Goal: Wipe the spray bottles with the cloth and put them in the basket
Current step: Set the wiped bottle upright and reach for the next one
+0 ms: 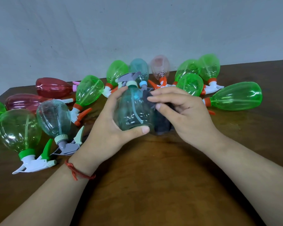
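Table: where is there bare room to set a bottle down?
Bare wood: the near middle of the table, between the forearms, and the right side in front of the lone green bottle. Crowded: the left side and back edge, covered with spray bottles.

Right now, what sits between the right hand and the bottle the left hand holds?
A dark grey cloth, pinched by the right hand against the teal bottle, in the head view.

Plain room: wooden table point(153, 185) against bare wall point(104, 30).
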{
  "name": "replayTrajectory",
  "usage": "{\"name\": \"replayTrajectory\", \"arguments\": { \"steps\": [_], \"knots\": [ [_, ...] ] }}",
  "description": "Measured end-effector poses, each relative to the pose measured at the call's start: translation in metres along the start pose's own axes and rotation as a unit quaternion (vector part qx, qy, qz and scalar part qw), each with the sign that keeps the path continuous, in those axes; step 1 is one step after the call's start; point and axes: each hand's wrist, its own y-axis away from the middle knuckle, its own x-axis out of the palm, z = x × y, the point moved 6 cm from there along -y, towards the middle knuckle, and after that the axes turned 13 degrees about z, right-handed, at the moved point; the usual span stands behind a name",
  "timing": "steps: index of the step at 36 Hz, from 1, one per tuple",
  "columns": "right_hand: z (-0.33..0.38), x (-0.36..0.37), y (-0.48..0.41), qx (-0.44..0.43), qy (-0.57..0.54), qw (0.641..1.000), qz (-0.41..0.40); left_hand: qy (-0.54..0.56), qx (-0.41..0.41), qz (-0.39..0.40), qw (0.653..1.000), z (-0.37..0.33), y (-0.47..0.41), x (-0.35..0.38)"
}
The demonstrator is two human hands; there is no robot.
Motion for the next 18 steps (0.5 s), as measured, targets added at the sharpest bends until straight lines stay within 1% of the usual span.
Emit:
{"name": "replayTrajectory", "arguments": {
  "steps": [3,5,9,13,15,18],
  "knots": [
    [-0.007,-0.005,-0.002,0.019,-0.044,0.999,-0.024,-0.006,0.012,0.038,0.999,-0.005,0.002,0.010],
    [-0.010,-0.008,-0.004,0.027,-0.093,0.995,-0.034,-0.002,0.021,0.061,0.998,-0.008,0.004,0.014],
    [-0.013,-0.009,-0.003,0.050,-0.189,0.980,-0.042,0.043,0.026,0.102,0.994,-0.008,0.004,0.021],
    [-0.017,-0.008,-0.003,0.063,-0.222,0.972,-0.053,0.064,0.007,0.135,0.989,-0.004,0.002,0.024],
    [-0.018,-0.009,-0.003,0.067,-0.217,0.972,-0.054,0.041,-0.010,0.134,0.990,-0.002,0.002,0.023],
    [-0.017,-0.010,-0.003,0.061,-0.204,0.976,-0.048,-0.046,-0.007,0.108,0.993,-0.002,0.002,0.018]
  ]
}}
